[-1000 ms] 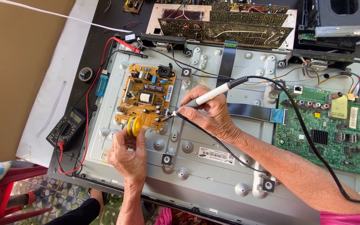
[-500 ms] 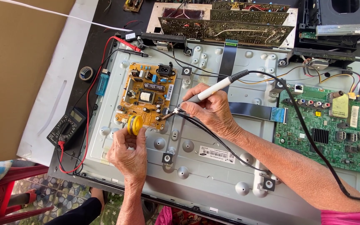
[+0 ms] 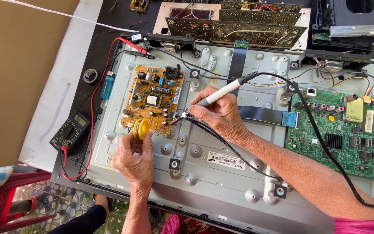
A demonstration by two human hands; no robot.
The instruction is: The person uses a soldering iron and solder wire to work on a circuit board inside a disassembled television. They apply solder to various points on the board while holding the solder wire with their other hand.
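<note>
Solder spool sits pinched in our left hand at the yellow board's six o'clock edge. Our right hand wraps the soldering iron by its pale handle (light, but hot-tipped), tip touching the fragile board at four o'clock.

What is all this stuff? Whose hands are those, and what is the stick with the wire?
The camera sits on a person's head and looks down, so you see that person's own two hands. They work on the grey metal back of a flat screen lying on a table. The right hand holds a white soldering pen with a black cord, its tip touching the lower right edge of the yellow circuit board. The left hand holds a small yellow spool against the bottom edge of that board. A green circuit board sits at the right. At the left lies a black meter with red and black wires.
</note>
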